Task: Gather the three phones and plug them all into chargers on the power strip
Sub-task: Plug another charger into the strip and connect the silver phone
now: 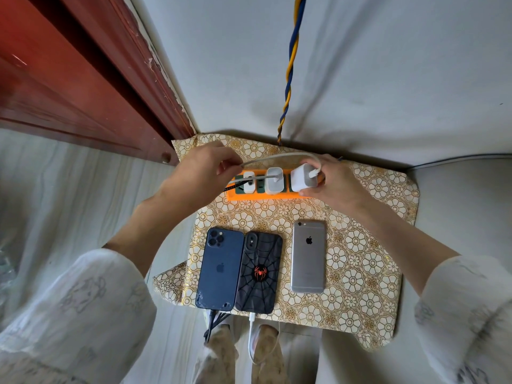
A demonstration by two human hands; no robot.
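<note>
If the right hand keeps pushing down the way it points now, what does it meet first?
The right hand grips the white charger, which sits right over the orange power strip. Going straight down, the charger likely meets the strip's rightmost socket first, though depth is unclear.

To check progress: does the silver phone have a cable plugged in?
No, the silver phone lies on the table with no cable at its end.

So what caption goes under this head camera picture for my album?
Right hand pushes a white charger into the orange power strip; three phones wait below.
</note>
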